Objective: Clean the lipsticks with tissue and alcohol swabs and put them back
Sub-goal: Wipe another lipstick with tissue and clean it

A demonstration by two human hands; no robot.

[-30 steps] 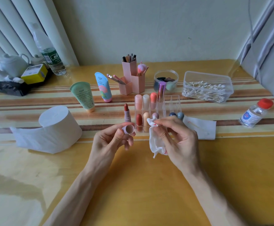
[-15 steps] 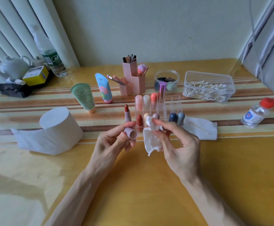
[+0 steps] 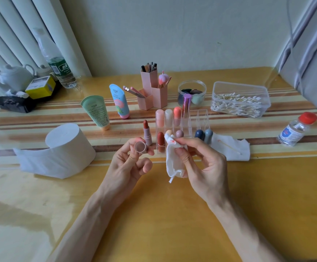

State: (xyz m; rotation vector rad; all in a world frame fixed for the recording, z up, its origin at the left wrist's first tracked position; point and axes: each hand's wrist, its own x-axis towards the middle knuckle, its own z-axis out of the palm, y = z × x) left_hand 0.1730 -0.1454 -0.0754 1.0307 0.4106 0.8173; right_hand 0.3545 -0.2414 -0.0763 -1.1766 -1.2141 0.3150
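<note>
The left hand [image 3: 129, 165] has tilted the lipstick cap [image 3: 140, 147], so its opening now faces the camera. The right hand [image 3: 201, 163] has raised the red-smeared tissue [image 3: 172, 157] slightly.

Home: teapot [image 3: 15, 77], cosmetics-strewn table [image 3: 172, 214].

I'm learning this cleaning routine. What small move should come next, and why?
Probably push the tissue tip in the right hand into the cap held by the left hand: its open mouth faces up, and the lipstick stands uncapped.

Glossy wooden table [image 3: 172, 214], soft paper tissue [image 3: 172, 163], clear plastic lipstick organizer [image 3: 197, 121].
</note>
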